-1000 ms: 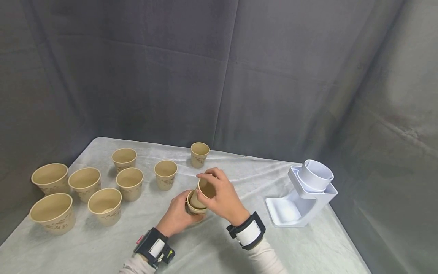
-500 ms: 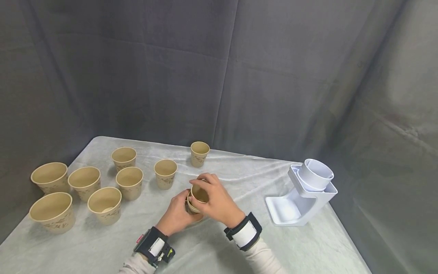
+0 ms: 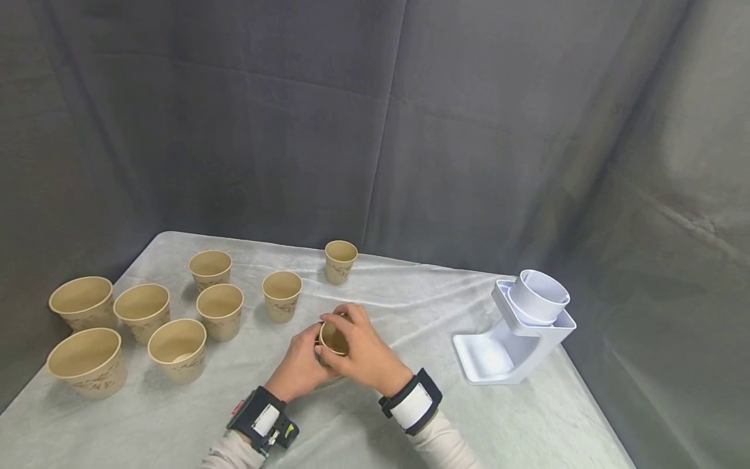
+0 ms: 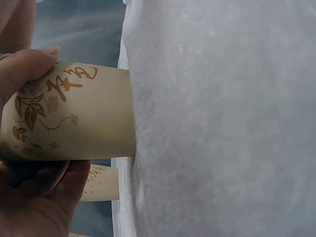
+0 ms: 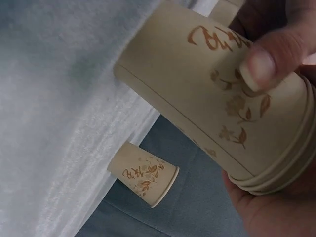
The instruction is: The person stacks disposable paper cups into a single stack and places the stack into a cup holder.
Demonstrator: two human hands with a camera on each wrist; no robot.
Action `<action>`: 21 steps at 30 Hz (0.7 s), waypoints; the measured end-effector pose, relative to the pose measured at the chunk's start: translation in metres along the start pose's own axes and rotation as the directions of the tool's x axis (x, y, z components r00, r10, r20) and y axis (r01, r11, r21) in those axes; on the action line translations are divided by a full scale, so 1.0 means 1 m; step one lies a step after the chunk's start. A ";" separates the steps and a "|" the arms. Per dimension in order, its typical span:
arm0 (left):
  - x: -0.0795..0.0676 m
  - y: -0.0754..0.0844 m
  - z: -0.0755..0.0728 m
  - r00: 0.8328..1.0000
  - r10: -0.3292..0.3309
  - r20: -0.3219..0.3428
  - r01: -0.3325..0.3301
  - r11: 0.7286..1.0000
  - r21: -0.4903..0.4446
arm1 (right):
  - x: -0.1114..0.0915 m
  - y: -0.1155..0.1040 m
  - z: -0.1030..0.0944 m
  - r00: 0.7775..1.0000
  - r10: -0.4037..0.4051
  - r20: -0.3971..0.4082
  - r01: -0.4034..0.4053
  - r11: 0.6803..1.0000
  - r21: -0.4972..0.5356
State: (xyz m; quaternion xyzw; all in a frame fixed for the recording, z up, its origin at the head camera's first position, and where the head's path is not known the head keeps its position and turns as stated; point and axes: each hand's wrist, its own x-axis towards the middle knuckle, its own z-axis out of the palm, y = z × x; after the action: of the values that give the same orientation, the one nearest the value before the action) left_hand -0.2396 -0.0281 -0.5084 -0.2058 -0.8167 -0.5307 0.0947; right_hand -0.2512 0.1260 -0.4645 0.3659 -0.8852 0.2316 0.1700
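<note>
From above, the left hand (image 3: 301,368), curled round an upright, mouth-up cup stack (image 3: 334,337), and the right hand (image 3: 369,355), pinching its top, hid its bottom.

The left fingers (image 4: 74,183) and right fingers (image 3: 351,314) are curled, close together.

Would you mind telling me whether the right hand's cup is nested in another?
Nested: the right wrist view shows the inner cup stacked rim on rim in the outer cup.
</note>
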 end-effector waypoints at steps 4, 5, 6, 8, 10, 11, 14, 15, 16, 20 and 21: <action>-0.001 -0.001 0.000 1.000 0.000 0.009 0.000 1.000 -0.003 | -0.002 0.000 0.004 1.000 0.005 -0.002 -0.005 1.000 -0.010; -0.001 -0.001 0.000 1.000 0.000 0.010 0.000 1.000 -0.002 | -0.003 0.001 0.004 1.000 0.005 -0.002 -0.005 1.000 -0.014; -0.001 -0.002 0.000 1.000 0.001 0.011 0.000 1.000 -0.001 | -0.003 0.001 0.005 1.000 0.004 -0.004 -0.004 1.000 -0.019; -0.001 -0.001 -0.001 1.000 -0.004 0.017 0.004 1.000 -0.007 | -0.004 0.001 0.006 1.000 0.004 -0.003 -0.004 1.000 -0.026; -0.001 -0.001 -0.001 1.000 -0.007 0.018 0.007 1.000 -0.013 | -0.004 0.001 0.006 1.000 0.006 0.005 -0.006 1.000 -0.030; -0.001 -0.001 -0.001 1.000 -0.007 0.020 0.007 1.000 -0.015 | -0.004 0.001 0.006 1.000 0.008 0.012 -0.008 1.000 -0.027; -0.001 0.000 -0.001 1.000 0.001 0.022 0.000 1.000 -0.026 | -0.003 0.001 0.003 0.999 0.028 0.045 -0.028 1.000 0.007; -0.001 0.000 -0.001 1.000 0.003 0.021 -0.003 1.000 -0.026 | -0.003 0.002 0.001 0.998 0.036 0.059 -0.038 0.999 0.022; 0.000 0.000 -0.001 1.000 0.002 0.022 -0.002 1.000 -0.025 | -0.003 0.002 -0.001 0.996 0.046 0.073 -0.050 0.998 0.044; -0.001 0.001 0.000 1.000 -0.011 0.015 0.011 1.000 -0.008 | 0.001 0.007 -0.010 0.992 0.073 0.100 -0.085 0.989 0.119; -0.001 0.001 0.000 1.000 -0.019 0.013 0.019 1.000 -0.003 | 0.002 0.009 -0.012 0.992 0.076 0.097 -0.088 0.988 0.130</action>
State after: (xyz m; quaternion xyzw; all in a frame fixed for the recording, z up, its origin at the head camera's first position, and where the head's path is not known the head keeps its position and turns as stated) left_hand -0.2383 -0.0278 -0.5081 -0.2015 -0.8184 -0.5315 0.0841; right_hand -0.2577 0.1370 -0.4563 0.3499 -0.8888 0.2803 0.0945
